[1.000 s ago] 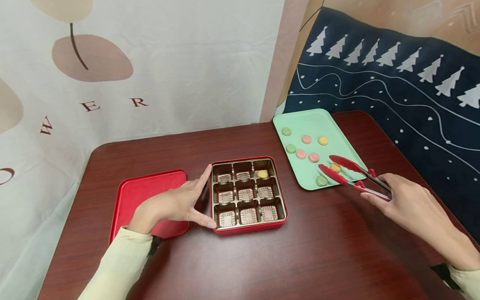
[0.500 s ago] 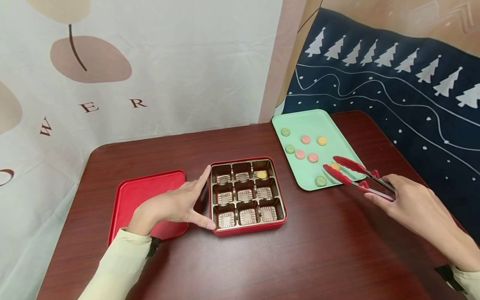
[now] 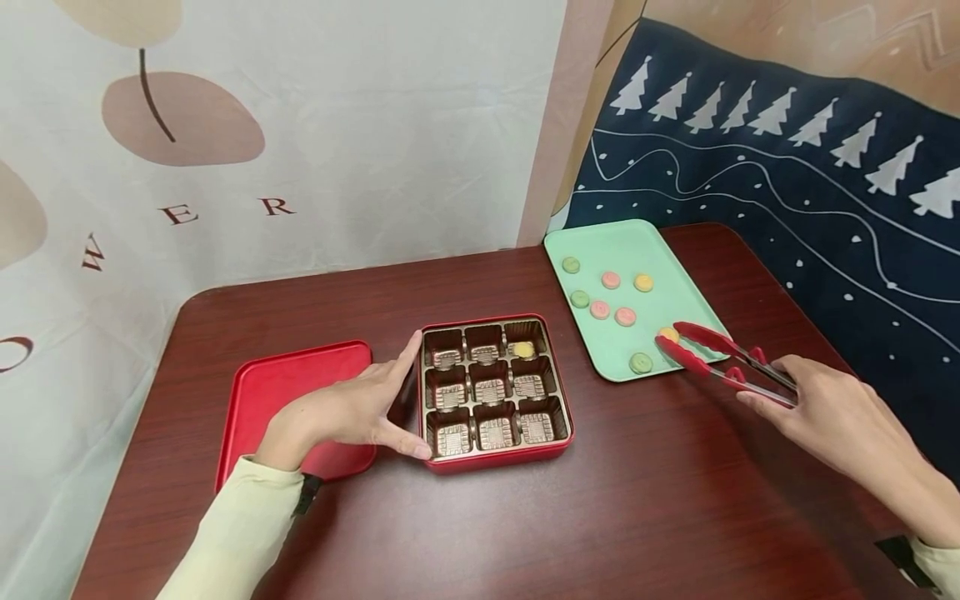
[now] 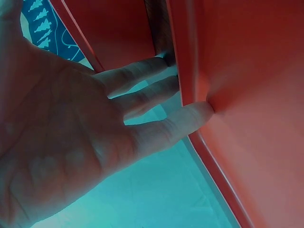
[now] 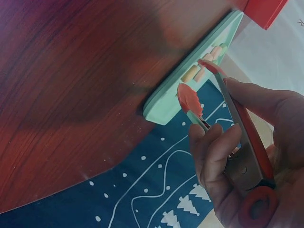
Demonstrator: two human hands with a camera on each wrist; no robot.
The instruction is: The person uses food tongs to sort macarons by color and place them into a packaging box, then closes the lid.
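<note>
My left hand [image 3: 352, 408] spans the left side of a red square box [image 3: 498, 458], thumb at its front corner and forefinger at the back one. The box has a brown-gold compartment insert, and one yellow macaron [image 3: 523, 350] sits in its back right compartment. With my right hand [image 3: 840, 408] I grip red-tipped metal tongs [image 3: 757, 375]. Their tips stand either side of another yellow macaron [image 3: 668, 334] near the front right of a mint-green tray [image 3: 611, 350]. In the right wrist view my fingers and thumb wrap the tongs [image 5: 247, 156].
Green macarons [image 3: 641, 362], pink macarons [image 3: 626, 317] and one more yellow macaron [image 3: 643, 283] lie spread over the tray. Partly under my left forearm is a red lid [image 3: 285, 383]. A white cloth [image 3: 375, 125] and a navy tree-patterned cloth [image 3: 712, 167] hang behind the brown table [image 3: 600, 533].
The tongs have shifted a little to the right, and their tips have narrowed around the front yellow macaron. My left hand and the box keep their places.
</note>
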